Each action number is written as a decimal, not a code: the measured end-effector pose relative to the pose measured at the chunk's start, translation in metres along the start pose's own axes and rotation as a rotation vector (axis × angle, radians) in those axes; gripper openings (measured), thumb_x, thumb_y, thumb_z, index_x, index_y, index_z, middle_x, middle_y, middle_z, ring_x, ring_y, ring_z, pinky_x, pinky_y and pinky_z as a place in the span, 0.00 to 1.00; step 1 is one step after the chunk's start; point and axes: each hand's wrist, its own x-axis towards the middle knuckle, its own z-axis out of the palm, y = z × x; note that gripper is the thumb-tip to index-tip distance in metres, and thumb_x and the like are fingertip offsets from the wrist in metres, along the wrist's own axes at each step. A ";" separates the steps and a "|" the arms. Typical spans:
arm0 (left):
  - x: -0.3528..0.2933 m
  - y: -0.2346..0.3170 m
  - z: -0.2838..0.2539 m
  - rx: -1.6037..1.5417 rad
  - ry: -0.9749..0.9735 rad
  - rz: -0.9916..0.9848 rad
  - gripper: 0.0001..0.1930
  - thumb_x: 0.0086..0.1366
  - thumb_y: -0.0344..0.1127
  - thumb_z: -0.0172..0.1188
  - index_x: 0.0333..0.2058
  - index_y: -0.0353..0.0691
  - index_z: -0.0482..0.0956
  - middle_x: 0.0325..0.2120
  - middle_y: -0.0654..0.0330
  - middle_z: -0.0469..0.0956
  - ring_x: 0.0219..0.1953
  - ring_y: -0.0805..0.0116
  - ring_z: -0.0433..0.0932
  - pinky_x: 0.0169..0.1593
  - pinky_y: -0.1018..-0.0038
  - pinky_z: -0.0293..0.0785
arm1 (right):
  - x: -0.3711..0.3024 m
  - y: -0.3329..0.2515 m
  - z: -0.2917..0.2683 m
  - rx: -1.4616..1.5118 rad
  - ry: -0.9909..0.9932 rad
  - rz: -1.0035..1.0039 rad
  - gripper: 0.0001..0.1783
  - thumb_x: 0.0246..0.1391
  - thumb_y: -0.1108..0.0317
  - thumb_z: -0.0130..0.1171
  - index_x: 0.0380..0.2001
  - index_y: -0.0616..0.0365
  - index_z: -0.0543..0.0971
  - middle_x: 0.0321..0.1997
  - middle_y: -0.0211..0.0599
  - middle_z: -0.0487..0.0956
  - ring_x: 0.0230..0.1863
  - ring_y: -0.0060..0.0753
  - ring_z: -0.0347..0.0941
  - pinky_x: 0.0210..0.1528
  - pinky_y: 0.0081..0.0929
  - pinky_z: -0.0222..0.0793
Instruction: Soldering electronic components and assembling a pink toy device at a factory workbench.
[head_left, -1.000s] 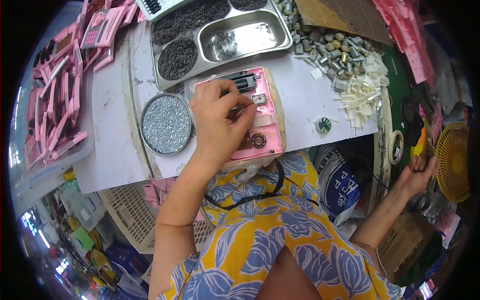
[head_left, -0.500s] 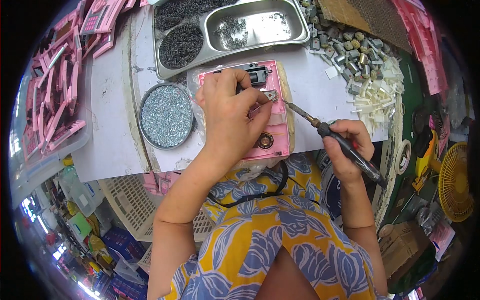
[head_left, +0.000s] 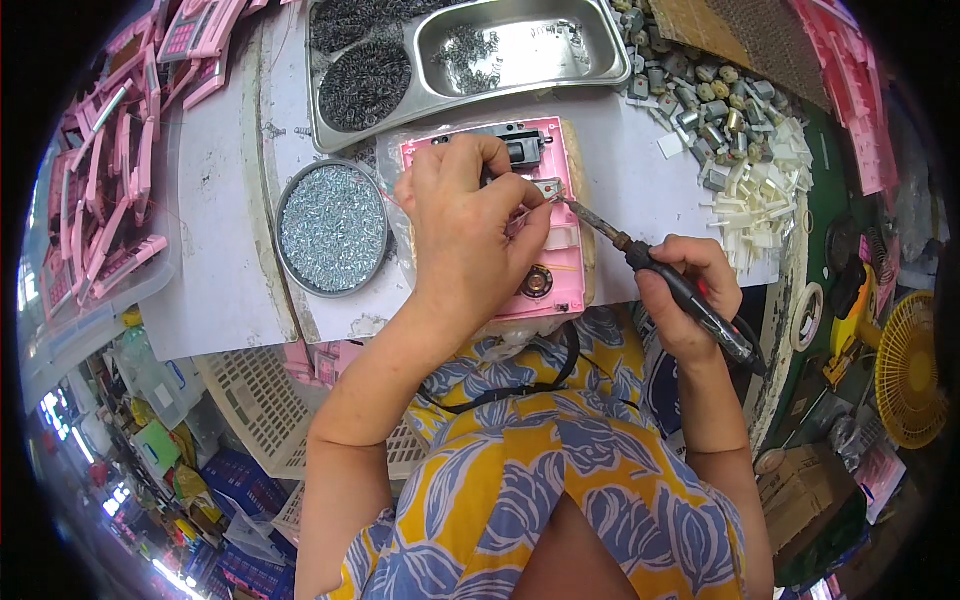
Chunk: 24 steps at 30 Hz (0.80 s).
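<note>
A pink plastic housing (head_left: 570, 295) lies on a padded, plastic-wrapped support at the table's near edge. My left hand (head_left: 462, 235) rests over its left half, thumb and forefinger pinched together near a small metal part (head_left: 548, 188). What they grip is mostly hidden, though something thin and wire-like shows there. In my right hand (head_left: 672, 318) is a soldering iron (head_left: 690, 296) with a black handle. Its tip is at the metal part, close to my left fingertips. The housing also carries a black mechanism (head_left: 525, 150) and a small round speaker (head_left: 537, 282).
A round dish of small screws (head_left: 333, 230) stands left of the housing. Behind is a steel tray (head_left: 590, 85) with springs. Small motors (head_left: 715, 110) and white plastic pieces (head_left: 755, 200) are heaped at right. Pink casings (head_left: 120, 190) fill a bin at far left.
The soldering iron's tip has moved slightly left, onto the metal part by my left fingertips. My left hand keeps its pinch.
</note>
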 end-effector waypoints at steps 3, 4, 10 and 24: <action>0.001 0.001 0.000 -0.003 0.013 0.007 0.07 0.47 0.33 0.73 0.25 0.44 0.84 0.35 0.62 0.70 0.40 0.59 0.67 0.45 0.64 0.60 | -0.001 -0.001 0.000 -0.014 0.010 -0.007 0.15 0.53 0.74 0.72 0.42 0.61 0.78 0.27 0.26 0.79 0.23 0.08 0.64 0.25 0.12 0.56; 0.001 0.001 0.000 -0.002 0.014 0.007 0.07 0.46 0.33 0.73 0.25 0.44 0.84 0.35 0.62 0.70 0.40 0.59 0.67 0.45 0.63 0.60 | -0.002 -0.001 -0.002 -0.013 0.005 -0.008 0.15 0.53 0.74 0.72 0.42 0.61 0.78 0.27 0.27 0.80 0.24 0.09 0.64 0.25 0.12 0.57; 0.001 0.001 0.001 0.015 0.017 0.007 0.07 0.46 0.33 0.73 0.25 0.44 0.84 0.34 0.62 0.70 0.40 0.59 0.67 0.45 0.63 0.60 | -0.003 -0.003 -0.005 0.034 0.033 -0.024 0.16 0.52 0.75 0.72 0.42 0.62 0.77 0.29 0.30 0.81 0.25 0.11 0.67 0.27 0.13 0.60; 0.002 0.005 -0.002 0.042 -0.029 -0.017 0.06 0.50 0.36 0.72 0.27 0.45 0.84 0.39 0.63 0.72 0.44 0.58 0.68 0.51 0.57 0.55 | 0.003 -0.004 -0.015 -0.004 0.047 -0.041 0.16 0.52 0.76 0.72 0.43 0.62 0.77 0.30 0.31 0.81 0.26 0.12 0.69 0.29 0.13 0.62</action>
